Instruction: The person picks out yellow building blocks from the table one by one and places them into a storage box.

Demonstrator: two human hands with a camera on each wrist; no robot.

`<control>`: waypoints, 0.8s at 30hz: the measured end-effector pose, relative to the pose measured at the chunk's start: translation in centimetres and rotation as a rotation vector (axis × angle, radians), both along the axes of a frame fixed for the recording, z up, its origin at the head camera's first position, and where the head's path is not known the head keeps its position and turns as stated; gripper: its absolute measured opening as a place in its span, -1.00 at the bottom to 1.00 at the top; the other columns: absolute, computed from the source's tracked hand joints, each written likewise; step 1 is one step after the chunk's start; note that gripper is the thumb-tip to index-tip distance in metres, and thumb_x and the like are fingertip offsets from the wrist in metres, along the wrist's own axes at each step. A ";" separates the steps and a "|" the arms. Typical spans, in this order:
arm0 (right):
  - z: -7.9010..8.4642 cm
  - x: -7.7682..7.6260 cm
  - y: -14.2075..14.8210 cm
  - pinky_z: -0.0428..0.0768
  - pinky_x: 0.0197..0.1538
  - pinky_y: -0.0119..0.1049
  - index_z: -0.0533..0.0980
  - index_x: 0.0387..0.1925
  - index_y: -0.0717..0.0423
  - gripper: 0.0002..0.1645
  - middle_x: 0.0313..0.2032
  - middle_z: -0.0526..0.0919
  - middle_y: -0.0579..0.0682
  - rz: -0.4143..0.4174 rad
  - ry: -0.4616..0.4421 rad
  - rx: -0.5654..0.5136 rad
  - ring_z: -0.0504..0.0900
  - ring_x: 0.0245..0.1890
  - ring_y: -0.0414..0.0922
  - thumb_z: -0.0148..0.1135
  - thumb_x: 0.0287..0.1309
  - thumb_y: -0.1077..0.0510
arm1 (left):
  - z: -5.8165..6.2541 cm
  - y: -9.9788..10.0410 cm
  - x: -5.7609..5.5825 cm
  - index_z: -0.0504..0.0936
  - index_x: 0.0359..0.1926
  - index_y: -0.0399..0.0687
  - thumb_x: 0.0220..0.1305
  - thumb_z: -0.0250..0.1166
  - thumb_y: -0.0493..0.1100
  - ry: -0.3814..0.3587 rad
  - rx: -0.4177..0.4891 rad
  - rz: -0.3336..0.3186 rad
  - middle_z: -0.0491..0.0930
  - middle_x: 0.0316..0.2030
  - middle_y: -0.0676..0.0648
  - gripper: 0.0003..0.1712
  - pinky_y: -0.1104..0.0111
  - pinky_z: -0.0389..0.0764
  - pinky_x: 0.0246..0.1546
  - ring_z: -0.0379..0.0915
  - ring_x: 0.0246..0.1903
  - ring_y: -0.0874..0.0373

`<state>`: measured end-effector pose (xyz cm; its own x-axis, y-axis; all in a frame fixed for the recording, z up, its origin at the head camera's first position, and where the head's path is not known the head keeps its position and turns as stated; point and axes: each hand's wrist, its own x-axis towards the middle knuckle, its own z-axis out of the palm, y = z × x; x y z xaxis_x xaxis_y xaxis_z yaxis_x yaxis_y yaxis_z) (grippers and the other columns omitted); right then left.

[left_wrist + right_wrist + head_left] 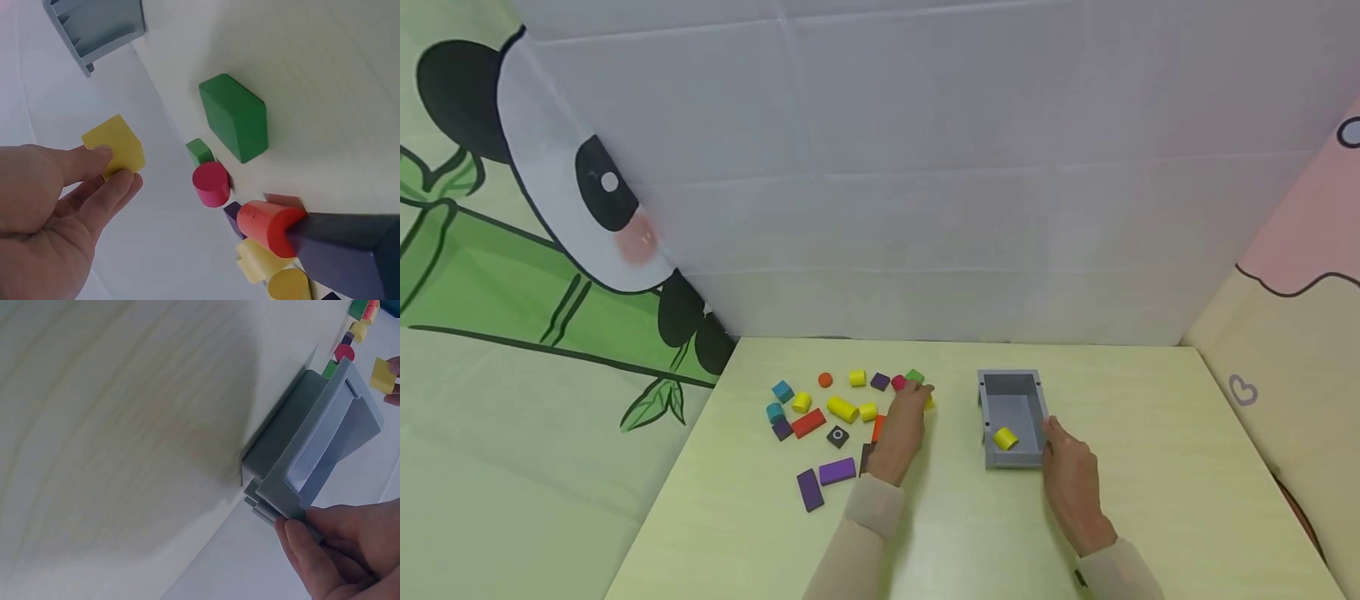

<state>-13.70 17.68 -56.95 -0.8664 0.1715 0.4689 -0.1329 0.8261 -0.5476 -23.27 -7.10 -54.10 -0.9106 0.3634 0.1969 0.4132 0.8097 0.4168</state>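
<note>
My left hand (904, 427) pinches a yellow block (119, 145) between thumb and fingertips, raised above the table in the left wrist view. Below it stands a green block (234, 115), with a pink-red cylinder (211, 184) and a smaller green block (199, 151) beyond. To the right, a grey plastic bin (1011, 407) has one yellow cylinder (1005, 438) lying inside near its front end. My right hand (1071, 482) grips the bin's right side near the front corner, thumb and fingers at the rim in the right wrist view.
Several loose blocks lie left of the left hand: a red block (808, 423), a yellow cylinder (842, 409), a blue cube (783, 391), and purple blocks, one (837, 472) near the front. A white cloth wall (925, 250) rises behind the table (955, 533).
</note>
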 end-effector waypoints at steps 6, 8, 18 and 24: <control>-0.1 0.0 0.0 0.71 -0.37 0.25 0.67 0.03 0.49 -0.60 0.04 0.67 0.44 -0.013 -0.003 0.001 0.72 -0.25 0.46 0.27 0.13 0.62 | 0.5 0.8 0.3 0.60 0.31 -0.25 0.43 0.18 -0.57 -0.050 -0.006 0.006 0.58 0.14 -0.20 -0.50 0.20 0.66 0.25 0.62 0.12 -0.07; -0.2 -0.1 0.0 0.70 -0.37 0.26 0.68 0.02 0.49 -0.60 0.03 0.68 0.43 -0.017 -0.001 0.005 0.72 -0.26 0.46 0.27 0.12 0.62 | 0.7 1.1 0.4 0.60 0.33 -0.23 0.44 0.19 -0.55 -0.068 -0.016 0.010 0.58 0.15 -0.19 -0.50 0.21 0.65 0.27 0.61 0.14 -0.05; 0.0 0.0 0.1 0.70 -0.37 0.27 0.67 0.04 0.48 -0.60 0.03 0.68 0.44 -0.014 -0.007 -0.005 0.72 -0.28 0.46 0.25 0.14 0.61 | 0.8 2.5 0.6 0.62 0.28 -0.26 0.39 0.22 -0.59 -0.003 -0.036 -0.031 0.59 0.04 -0.16 -0.50 0.32 0.68 0.18 0.62 0.01 0.02; -0.1 -0.1 0.1 0.68 -0.42 0.27 0.67 0.01 0.50 -0.62 0.00 0.69 0.46 -0.008 0.010 0.009 0.72 -0.33 0.46 0.24 0.14 0.60 | 0.6 3.1 0.6 0.62 0.29 -0.24 0.37 0.24 -0.59 -0.001 -0.049 -0.041 0.59 0.05 -0.14 -0.48 0.37 0.69 0.13 0.62 -0.02 0.05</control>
